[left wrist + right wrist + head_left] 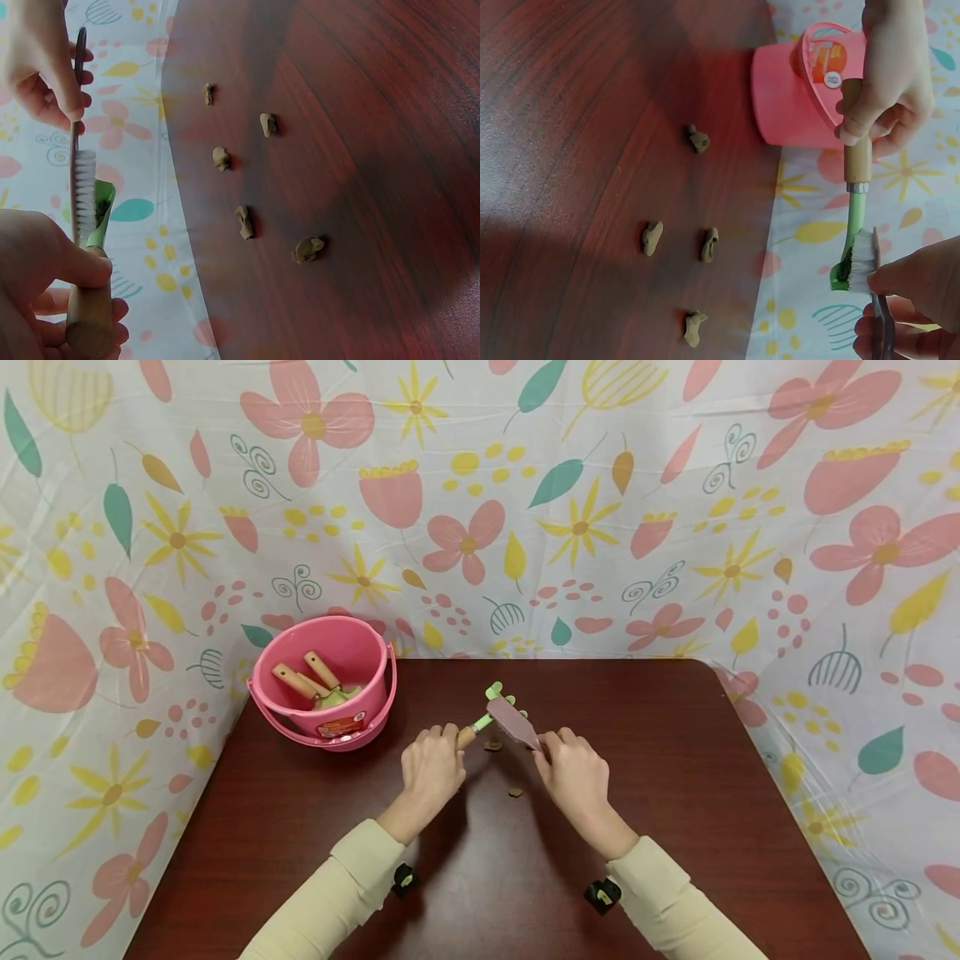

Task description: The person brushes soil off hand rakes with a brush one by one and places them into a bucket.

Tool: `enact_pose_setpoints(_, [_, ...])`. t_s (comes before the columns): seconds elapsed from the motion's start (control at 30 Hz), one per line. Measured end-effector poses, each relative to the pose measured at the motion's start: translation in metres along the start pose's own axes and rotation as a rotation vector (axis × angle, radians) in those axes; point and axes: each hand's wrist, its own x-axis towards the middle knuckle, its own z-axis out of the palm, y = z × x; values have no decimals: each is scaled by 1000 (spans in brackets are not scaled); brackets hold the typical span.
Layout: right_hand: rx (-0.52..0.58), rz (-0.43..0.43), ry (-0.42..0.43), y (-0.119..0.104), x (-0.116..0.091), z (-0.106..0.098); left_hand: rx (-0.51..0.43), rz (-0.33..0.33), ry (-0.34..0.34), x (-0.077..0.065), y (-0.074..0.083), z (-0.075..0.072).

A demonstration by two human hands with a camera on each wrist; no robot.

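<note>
Over the table, my left hand [433, 764] grips the wooden handle [858, 160] of a small green garden rake [483, 722], its pronged head pointing away. My right hand [576, 777] holds a brush [513, 722] with a flat mauve back and white bristles [85, 191]. In both wrist views the bristles lie against the green rake head [841, 274], where dark dirt shows. From the head camera, the brush back partly hides the prongs. Beneath the hands, several brown crumbly lumps [221, 158] are scattered on the tabletop.
A pink bucket [322, 681] stands at the table's back left, its handle hanging at the front. Inside lie two wooden-handled green tools [330, 697]. The dark red-brown table [637, 727] meets a flowered cloth [480, 568] at its back edge.
</note>
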Motion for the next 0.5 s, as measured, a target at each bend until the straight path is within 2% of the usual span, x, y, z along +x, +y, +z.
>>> enact_pose_setpoints(0.5, [3,19,-14,6,-9,-9,-9,-15,-9,3,1,0])
